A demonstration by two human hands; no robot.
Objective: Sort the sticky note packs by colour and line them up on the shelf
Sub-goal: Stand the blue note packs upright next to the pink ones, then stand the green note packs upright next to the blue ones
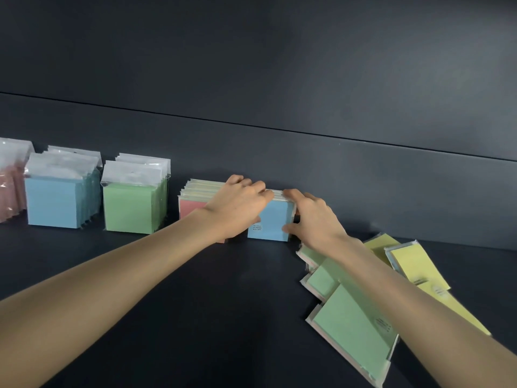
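Note:
On the dark shelf (223, 303), upright rows of sticky note packs stand at the left: pink (9, 191), blue (53, 203) and green (130, 208). Near the middle stands a row with a red pack (191, 208) in front. Next to it a bunch of upright packs with a blue pack (272, 222) in front is held between both hands. My left hand (237, 203) curls over its top left edge. My right hand (310, 217) grips its right side, thumb on the front, fingers on top.
Loose packs lie flat at the right: green ones (352, 329) nearest me and yellow ones (414, 264) behind my right forearm. The dark back wall (279, 107) rises just behind the rows.

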